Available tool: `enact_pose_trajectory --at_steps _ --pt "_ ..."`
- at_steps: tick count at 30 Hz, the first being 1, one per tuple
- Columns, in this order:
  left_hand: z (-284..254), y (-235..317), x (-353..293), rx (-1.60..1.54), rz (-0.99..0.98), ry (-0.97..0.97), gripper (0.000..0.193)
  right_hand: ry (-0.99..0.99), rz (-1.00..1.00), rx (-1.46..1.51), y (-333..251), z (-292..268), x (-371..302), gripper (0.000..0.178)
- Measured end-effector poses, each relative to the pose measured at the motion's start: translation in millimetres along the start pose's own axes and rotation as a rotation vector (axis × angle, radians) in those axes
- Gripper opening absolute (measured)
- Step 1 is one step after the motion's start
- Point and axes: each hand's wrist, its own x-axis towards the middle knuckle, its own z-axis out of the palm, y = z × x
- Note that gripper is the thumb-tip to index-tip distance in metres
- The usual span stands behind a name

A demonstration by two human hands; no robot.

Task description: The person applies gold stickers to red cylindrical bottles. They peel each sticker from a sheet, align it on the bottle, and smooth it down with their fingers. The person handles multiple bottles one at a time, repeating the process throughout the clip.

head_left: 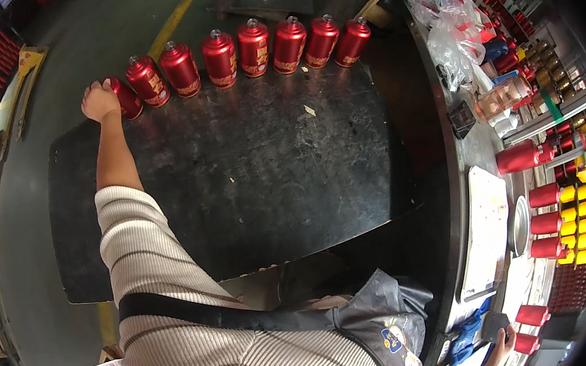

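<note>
A row of several red metallic bottles (pixel 220 61) with gold printing and clear tops stands upright along the far edge of a black table (pixel 248 166). My left arm stretches out to the far left end of this row. There my left hand (pixel 101 101) is closed around the leftmost red bottle (pixel 127 101), hiding part of it. Low at the right, my right hand (pixel 500 353) shows only in part beside the workbench. Its fingers are bent against a dark boxy object (pixel 495 326), whose kind I cannot make out.
Along the right runs a workbench (pixel 463 207) with plastic bags (pixel 456 41), a white tray (pixel 484 223) and a round metal dish (pixel 520 226). Beyond it stand red bottles (pixel 544 195) and yellow caps (pixel 585 225). Small paper scraps (pixel 309 111) lie on the table.
</note>
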Motion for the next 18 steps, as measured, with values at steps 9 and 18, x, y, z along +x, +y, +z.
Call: enact_pose_trajectory --at_steps 9,18 --pt "28 -12 40 0.092 -0.006 -0.329 0.053 0.059 0.105 0.047 -92 -13 -44 0.038" --pt "15 37 39 -0.111 0.085 0.009 0.062 0.23 0.269 0.008 -85 -56 -87 0.041"
